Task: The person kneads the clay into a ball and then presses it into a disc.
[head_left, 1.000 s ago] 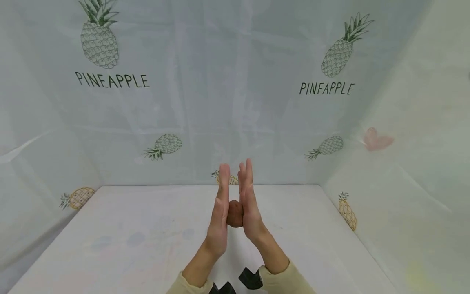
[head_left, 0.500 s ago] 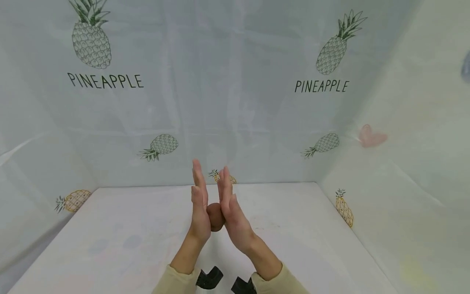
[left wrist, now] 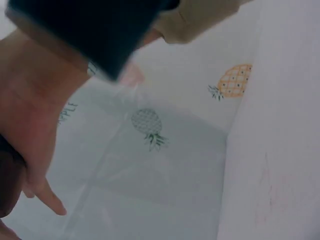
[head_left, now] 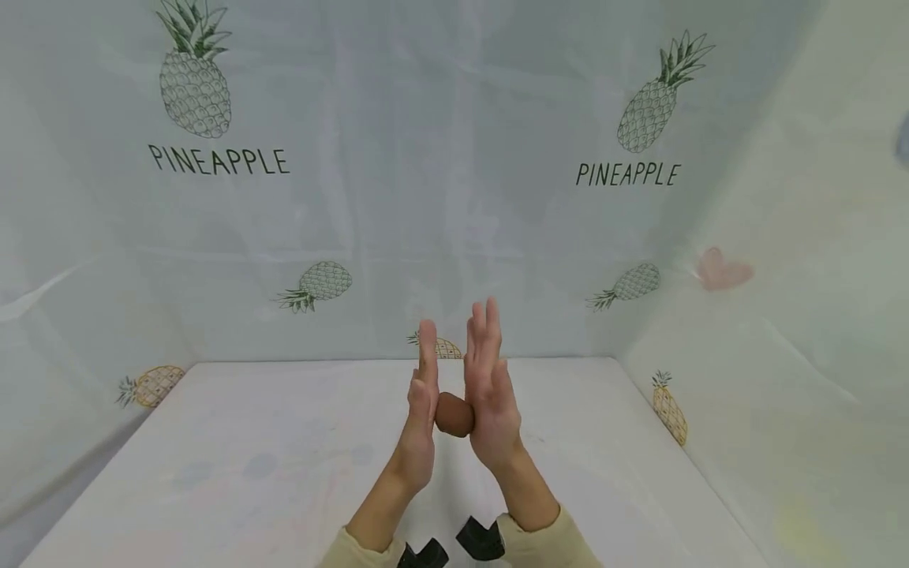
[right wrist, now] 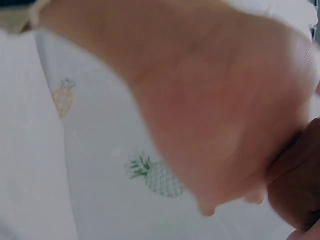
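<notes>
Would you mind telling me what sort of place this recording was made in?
Probably a small makeshift recording booth: a white table is walled on three sides by a pineapple-print sheet. The left hand and right hand press a brown ball between flat palms.

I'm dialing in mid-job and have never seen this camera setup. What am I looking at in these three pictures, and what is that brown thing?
There is no machine here: a person works with two bare hands. The wide picture comes from a camera on the person's head, looking forward and down. In it the left hand and the right hand stand upright, palms facing, fingers straight, pressing a small brown lump between them above a white table. What the lump is made of I cannot tell. Behind stands a pale sheet printed with pineapples.

The other two pictures come from cameras strapped to each wrist, so they are close and blurred. The left wrist view shows the left palm with the lump at its edge; the right wrist view shows the right palm filling the frame, the lump at the lower right.
</notes>
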Demonstrator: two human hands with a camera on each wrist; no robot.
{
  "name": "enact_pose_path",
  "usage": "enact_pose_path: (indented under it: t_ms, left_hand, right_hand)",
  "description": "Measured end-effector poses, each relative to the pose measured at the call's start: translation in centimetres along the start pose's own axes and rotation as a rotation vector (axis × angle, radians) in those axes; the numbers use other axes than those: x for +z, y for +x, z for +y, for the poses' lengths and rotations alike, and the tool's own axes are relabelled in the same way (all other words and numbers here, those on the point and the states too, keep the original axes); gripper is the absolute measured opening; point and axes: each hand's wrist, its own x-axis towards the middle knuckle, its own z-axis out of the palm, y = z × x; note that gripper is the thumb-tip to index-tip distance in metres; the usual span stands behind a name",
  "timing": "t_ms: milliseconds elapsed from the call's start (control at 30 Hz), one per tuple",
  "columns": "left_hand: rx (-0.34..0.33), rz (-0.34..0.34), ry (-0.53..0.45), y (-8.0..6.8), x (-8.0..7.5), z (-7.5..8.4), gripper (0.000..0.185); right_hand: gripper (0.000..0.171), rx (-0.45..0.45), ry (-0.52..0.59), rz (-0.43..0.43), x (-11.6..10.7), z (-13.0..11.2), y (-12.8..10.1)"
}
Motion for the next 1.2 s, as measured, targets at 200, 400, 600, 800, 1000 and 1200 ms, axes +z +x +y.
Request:
enact_pose_path:
  t_ms: [200,400,600,800,1000,1200]
  left_hand:
    - [0.032,-0.004,-0.074,-0.4,0.0,1.4,0.063]
    - [-0.006,0.071,0.009,-0.7,-0.4,1.3,0.061]
    - [-0.042,0.154,0.126,-0.7,-0.9,0.1,0.064]
    - [-0.030,0.206,0.263,-0.5,-1.9,-1.1,0.064]
    - [-0.058,0.205,0.255,-0.8,-2.3,-1.8,0.063]
    - [-0.030,0.125,0.151,-1.2,-1.4,-1.5,0.063]
  right_hand:
    - [0.063,0.006,-0.104,-0.003,-0.3,2.3,0.1]
    - [0.059,0.121,-0.105,-0.054,0.6,3.6,-0.9]
    - [0.059,0.184,-0.024,-0.077,1.7,3.3,-2.1]
    - [0.059,0.227,0.088,-0.049,2.2,1.7,-2.1]
    - [0.060,0.202,0.105,-0.055,2.1,0.5,-1.7]
    - [0.062,0.183,0.151,-0.043,1.6,0.7,-1.2]
